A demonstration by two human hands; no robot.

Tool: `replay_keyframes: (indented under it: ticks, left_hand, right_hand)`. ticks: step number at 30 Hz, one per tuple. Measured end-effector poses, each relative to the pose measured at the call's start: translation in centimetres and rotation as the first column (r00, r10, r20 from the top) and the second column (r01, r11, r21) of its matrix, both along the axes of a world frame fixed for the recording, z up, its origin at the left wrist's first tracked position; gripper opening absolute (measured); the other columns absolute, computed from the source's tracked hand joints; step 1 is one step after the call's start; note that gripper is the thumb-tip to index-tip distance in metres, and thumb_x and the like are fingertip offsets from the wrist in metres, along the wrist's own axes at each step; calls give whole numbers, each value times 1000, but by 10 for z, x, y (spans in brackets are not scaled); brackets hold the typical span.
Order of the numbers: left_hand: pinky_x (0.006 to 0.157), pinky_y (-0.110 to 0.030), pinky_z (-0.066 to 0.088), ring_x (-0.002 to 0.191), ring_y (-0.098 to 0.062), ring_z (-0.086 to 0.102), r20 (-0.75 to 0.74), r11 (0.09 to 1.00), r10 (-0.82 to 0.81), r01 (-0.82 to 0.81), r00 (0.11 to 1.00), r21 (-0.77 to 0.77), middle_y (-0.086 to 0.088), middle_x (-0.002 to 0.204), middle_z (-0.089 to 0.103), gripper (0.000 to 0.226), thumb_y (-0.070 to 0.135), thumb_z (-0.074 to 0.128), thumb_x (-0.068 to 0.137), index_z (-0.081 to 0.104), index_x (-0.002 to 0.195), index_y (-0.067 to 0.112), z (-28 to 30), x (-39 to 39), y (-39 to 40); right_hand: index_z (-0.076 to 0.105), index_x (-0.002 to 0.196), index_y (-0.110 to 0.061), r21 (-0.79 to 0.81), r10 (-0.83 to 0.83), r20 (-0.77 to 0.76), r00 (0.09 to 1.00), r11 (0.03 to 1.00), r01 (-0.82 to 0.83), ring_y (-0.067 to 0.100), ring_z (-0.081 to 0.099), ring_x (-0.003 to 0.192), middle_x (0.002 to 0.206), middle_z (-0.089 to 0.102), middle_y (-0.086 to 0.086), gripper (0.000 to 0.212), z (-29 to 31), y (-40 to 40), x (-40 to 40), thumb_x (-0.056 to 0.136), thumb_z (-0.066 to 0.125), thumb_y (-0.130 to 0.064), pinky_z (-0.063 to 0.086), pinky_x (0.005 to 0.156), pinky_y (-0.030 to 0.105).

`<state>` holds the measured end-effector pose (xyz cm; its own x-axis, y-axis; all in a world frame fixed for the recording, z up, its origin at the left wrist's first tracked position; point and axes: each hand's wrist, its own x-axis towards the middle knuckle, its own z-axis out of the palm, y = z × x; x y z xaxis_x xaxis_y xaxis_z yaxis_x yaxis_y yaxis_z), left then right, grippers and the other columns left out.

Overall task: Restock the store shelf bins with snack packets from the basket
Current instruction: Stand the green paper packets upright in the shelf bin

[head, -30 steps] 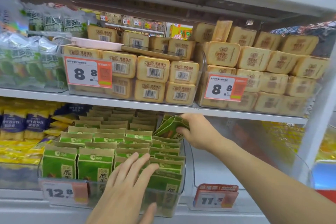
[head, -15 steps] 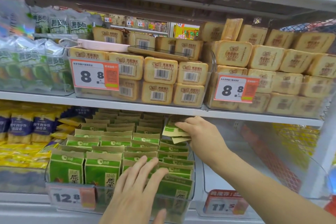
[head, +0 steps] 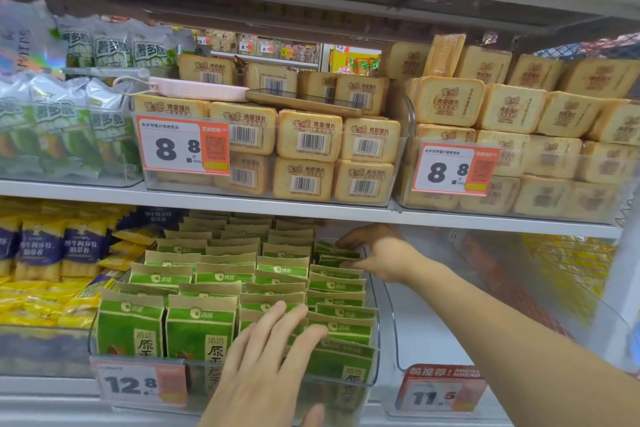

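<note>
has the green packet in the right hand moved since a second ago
Yes: the green packet was raised and tilted above the row; now it sits lower, level among the bin's right-column packets.

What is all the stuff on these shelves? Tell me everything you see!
Green packets: many, green and tan, clear bin on lower shelf.
Toast packs: many, tan, two clear bins on upper shelf.
Silver bags: several, silver-green, upper shelf, far left.
Yellow bags: several, yellow and blue, lower shelf, left.
Price tags: four, white and orange, on bin fronts.
Phone: one, dark, on toast packs.
Pink case: one, beside phone.
Empty bin: one, clear, lower right.
Left hand: flat on front green packets.
Right hand: pinching packets at the back.
</note>
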<state>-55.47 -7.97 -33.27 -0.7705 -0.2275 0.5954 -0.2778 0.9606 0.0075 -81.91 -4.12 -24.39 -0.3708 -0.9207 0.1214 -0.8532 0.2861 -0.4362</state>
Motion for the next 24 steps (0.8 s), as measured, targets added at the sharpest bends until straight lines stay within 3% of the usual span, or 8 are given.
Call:
replay_keyframes:
  ticks: [2,7,12,14,16,18,21,24]
  left_hand:
    - [91,-32,31,122,-14,45,-3,1000,-9,9,1000,11,11,128,61,68,81,48,62,49,120,44,-1,0,-1]
    - [90,-27,32,121,-11,45,0,998,-15,15,1000,59,15,130,58,65,83,45,63,48,117,48,1,0,-1]
    - [90,-27,33,124,-10,44,-30,997,-10,12,1000,80,15,130,61,49,79,24,86,50,114,49,0,1,-1]
    - [89,-25,33,124,-10,45,-32,996,-4,7,999,85,15,129,62,50,80,20,86,50,112,49,3,1,0]
    - [88,-25,33,125,-11,44,-36,997,-6,9,999,76,14,131,62,49,82,30,83,51,111,49,3,0,0]
    - [88,-26,32,127,-12,44,-25,997,-3,5,1000,78,13,133,61,54,84,44,73,51,112,48,2,-1,-1]
    - [89,-27,33,128,-13,43,-28,997,-7,9,1000,82,13,135,55,57,83,48,69,50,113,47,0,-4,0]
    - [90,-28,33,128,-12,43,-44,995,-21,25,999,92,15,136,51,56,81,51,67,50,112,47,-1,-5,2]
  right_hand:
    - [66,126,-22,51,-18,20,1000,999,17,14,60,115,129,65,-3,49,0,-11,-5,81,82,-31,42,90,18]
    - [58,133,-29,233,-39,-115,993,970,65,21,57,118,131,62,-2,50,-2,-39,-13,86,76,-35,45,101,30]
    - [62,128,-29,293,23,-137,990,956,19,21,58,115,130,61,-4,40,4,-38,-14,91,68,-43,46,100,31]
    - [56,135,-29,319,4,-73,997,948,19,22,54,123,135,58,-3,49,9,-34,-16,91,68,-44,43,108,35]
    - [45,146,-26,386,17,78,997,921,-46,20,46,134,146,50,0,52,13,-30,-16,98,60,-41,34,116,39]
    - [49,143,-23,382,54,34,998,922,-63,17,48,125,142,52,2,45,13,-28,-15,100,55,-37,37,113,36]
    - [61,125,-23,308,56,-227,972,951,17,24,59,103,122,64,3,30,7,-32,-12,95,61,-31,51,94,37]
    - [60,122,-27,301,61,-276,959,953,26,24,60,96,114,65,0,28,2,-35,-14,95,60,-18,55,88,36]
